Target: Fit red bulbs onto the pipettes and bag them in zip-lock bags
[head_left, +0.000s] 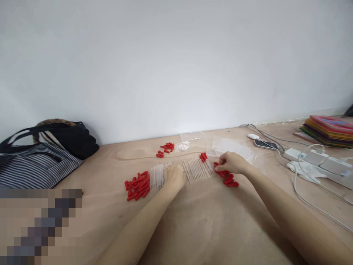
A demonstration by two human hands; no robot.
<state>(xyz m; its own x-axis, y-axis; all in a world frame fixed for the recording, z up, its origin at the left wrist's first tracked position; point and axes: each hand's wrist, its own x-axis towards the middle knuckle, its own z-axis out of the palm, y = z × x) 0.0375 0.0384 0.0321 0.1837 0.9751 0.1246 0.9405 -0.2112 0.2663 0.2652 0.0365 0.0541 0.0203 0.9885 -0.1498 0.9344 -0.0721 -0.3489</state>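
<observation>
My left hand (174, 176) rests among a row of thin clear dropper tubes (156, 176), its fingers curled down and their tips hidden. To its right lie more slim clear tubes (195, 169) side by side, and a few at that end have red bulbs (203, 157) on their tops. Over on the right, my right hand (230, 163) has its thumb and fingers closed on a red rubber bulb at the edge of a small heap of loose red bulbs (228, 179). A bigger pile of red bulbs (138, 186) lies left of the tubes.
Several red bulbs (167, 147) and a clear plastic bag (190, 141) with tubes lie at the back. Thin clear sheets (230, 145) are behind my right hand. Rightward are a phone (265, 144), power strip (325, 163), cables and coloured sheets (328, 130). A striped bag (35, 158) sits left.
</observation>
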